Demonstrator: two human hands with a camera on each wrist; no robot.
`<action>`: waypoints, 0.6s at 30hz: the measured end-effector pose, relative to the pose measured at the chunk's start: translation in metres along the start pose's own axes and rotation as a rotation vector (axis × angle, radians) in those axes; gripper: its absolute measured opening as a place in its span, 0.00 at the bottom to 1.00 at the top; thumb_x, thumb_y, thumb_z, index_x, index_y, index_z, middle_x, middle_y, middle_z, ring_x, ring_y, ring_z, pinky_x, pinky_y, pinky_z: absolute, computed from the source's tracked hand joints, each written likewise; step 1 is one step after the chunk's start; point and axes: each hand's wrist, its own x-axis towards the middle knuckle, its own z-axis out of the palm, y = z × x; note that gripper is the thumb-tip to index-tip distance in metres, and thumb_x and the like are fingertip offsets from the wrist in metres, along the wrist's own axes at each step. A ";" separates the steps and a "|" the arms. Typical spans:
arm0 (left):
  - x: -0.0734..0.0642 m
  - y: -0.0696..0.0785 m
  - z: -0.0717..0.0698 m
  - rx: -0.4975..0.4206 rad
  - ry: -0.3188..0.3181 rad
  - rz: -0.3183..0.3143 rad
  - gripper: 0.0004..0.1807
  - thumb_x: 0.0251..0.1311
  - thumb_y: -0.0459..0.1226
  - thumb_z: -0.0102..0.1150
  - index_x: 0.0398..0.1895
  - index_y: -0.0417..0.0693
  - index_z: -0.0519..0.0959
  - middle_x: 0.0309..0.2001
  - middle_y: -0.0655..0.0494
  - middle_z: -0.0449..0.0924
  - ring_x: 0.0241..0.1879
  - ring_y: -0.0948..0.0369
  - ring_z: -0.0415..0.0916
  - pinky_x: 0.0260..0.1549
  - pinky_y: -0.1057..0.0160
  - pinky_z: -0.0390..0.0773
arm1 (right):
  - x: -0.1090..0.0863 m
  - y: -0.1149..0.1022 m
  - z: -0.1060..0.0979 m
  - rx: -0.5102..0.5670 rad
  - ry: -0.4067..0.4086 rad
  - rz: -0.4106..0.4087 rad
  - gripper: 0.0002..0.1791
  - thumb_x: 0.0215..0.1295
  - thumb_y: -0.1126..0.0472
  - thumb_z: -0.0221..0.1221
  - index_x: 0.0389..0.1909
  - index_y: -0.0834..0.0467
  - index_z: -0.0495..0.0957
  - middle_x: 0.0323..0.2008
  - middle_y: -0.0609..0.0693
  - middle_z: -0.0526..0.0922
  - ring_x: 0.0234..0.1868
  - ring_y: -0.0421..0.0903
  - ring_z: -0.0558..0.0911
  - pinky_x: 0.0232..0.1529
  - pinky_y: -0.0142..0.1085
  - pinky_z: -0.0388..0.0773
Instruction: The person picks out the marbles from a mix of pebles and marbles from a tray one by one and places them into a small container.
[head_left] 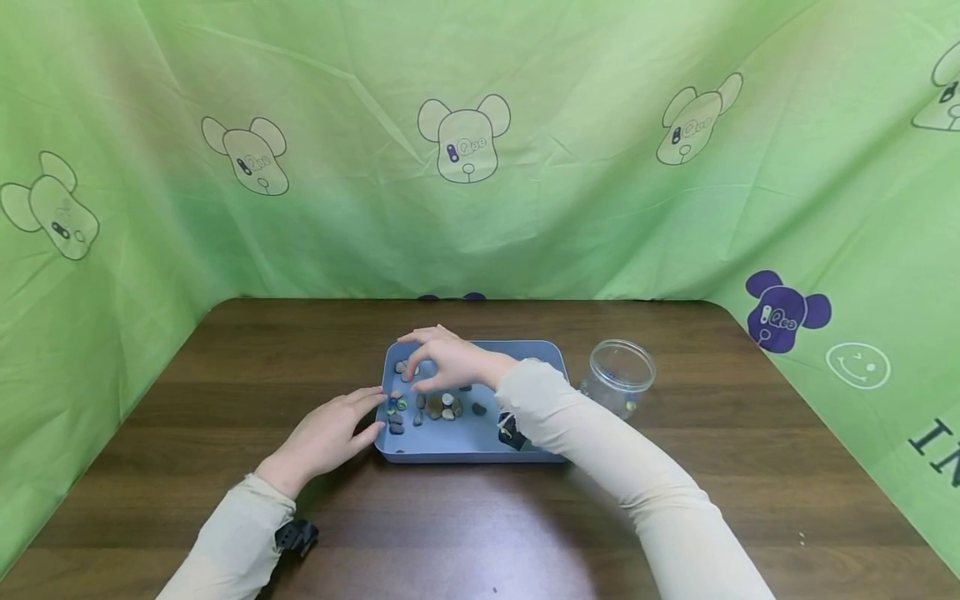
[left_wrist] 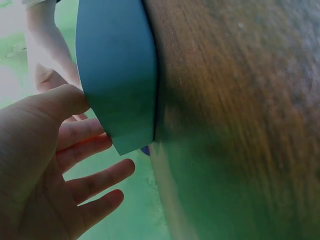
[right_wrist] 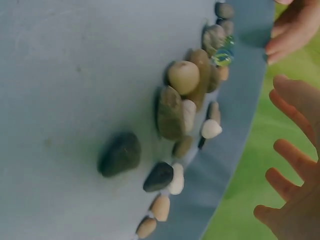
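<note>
A shallow blue tray holds several pebbles gathered mostly in its left half. Among the stones near the left wall lie glass marbles, clear with coloured swirls. My left hand is at the tray's left side; its thumb and fingertips touch the rim, the other fingers spread loosely, as the left wrist view shows. Over the tray's left part hovers my right hand, thumb and fingers apart and slightly bent, holding nothing. A dark grey pebble lies apart from the cluster in the right wrist view.
Right of the tray stands an open clear jar with a few small coloured things low inside, partly behind the right sleeve. The brown wooden table meets a green printed cloth at the back and sides.
</note>
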 end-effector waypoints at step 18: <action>0.000 -0.002 0.002 0.006 0.003 0.003 0.26 0.63 0.43 0.53 0.61 0.39 0.70 0.62 0.43 0.71 0.59 0.47 0.72 0.56 0.47 0.72 | 0.015 -0.011 0.019 -0.115 -0.139 0.022 0.08 0.57 0.52 0.64 0.37 0.48 0.84 0.72 0.53 0.57 0.74 0.59 0.48 0.71 0.60 0.39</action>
